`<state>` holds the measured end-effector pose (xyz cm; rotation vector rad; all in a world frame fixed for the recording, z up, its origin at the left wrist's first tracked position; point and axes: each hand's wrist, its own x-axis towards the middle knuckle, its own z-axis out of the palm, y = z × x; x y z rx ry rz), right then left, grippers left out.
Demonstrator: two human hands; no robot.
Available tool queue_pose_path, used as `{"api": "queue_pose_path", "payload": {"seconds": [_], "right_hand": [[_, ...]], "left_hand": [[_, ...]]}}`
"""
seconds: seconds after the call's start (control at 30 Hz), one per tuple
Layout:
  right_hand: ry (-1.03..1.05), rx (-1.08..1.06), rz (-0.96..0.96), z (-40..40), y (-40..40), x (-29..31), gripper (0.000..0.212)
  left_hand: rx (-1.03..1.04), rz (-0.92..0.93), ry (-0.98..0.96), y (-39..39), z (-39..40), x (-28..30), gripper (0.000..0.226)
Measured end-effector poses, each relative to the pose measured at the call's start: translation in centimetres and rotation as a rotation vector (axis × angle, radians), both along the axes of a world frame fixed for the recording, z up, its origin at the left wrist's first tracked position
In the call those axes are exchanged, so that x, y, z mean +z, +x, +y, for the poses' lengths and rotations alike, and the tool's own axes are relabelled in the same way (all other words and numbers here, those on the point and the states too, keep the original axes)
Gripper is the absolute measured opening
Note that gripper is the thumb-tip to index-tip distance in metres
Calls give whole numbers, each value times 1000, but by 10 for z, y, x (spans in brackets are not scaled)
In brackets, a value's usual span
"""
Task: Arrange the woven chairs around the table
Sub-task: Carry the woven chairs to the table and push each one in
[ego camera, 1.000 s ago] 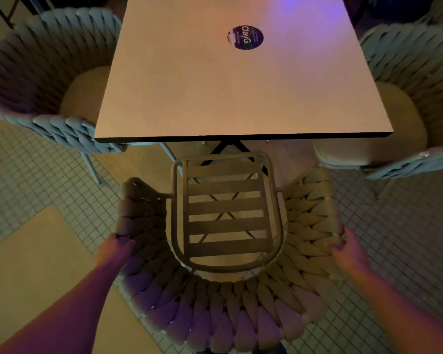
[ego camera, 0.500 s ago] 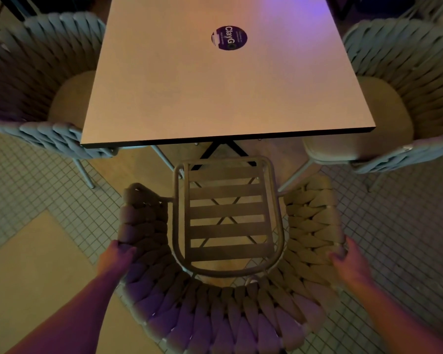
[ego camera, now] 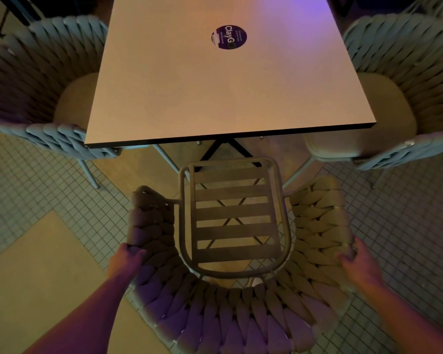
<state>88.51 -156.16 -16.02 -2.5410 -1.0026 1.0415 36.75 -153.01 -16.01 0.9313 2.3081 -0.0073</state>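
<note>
A woven chair [ego camera: 230, 320] with a bare slatted seat [ego camera: 234, 213] stands right in front of me, facing the square table [ego camera: 215, 98]. My left hand [ego camera: 124, 260] grips the left side of its woven back. My right hand [ego camera: 361, 264] grips the right side. The seat's front edge lies just short of the table's near edge. Two more woven chairs with cushions are tucked at the table's sides, one on the left [ego camera: 31, 72] and one on the right [ego camera: 414, 72].
A round purple sticker [ego camera: 229, 37] lies on the tabletop. The table's black cross base [ego camera: 225, 149] shows under the near edge. The floor is small square tiles [ego camera: 36, 187] with a plain tan patch [ego camera: 31, 277] at lower left.
The chair's seat sits slightly farther from the table's near edge than a second ago, and the view has shifted a little. Both hands keep the same grip on the chair back.
</note>
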Motion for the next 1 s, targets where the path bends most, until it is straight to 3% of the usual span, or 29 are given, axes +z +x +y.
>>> {"api": "queue_pose_path", "payload": {"seconds": [0.73,0.93,1.0], "right_hand": [[-23,-27,-24,-2,0,2,57],[44,-66,-43,-1,-11,13,30],[64,-59,-38,-4,-13,17,31]], "left_hand": [[25,-50,26,2,-6,3,38],[14,-46,98,1,-7,19,56],[-45,-4,148,4,-5,26,53]]}}
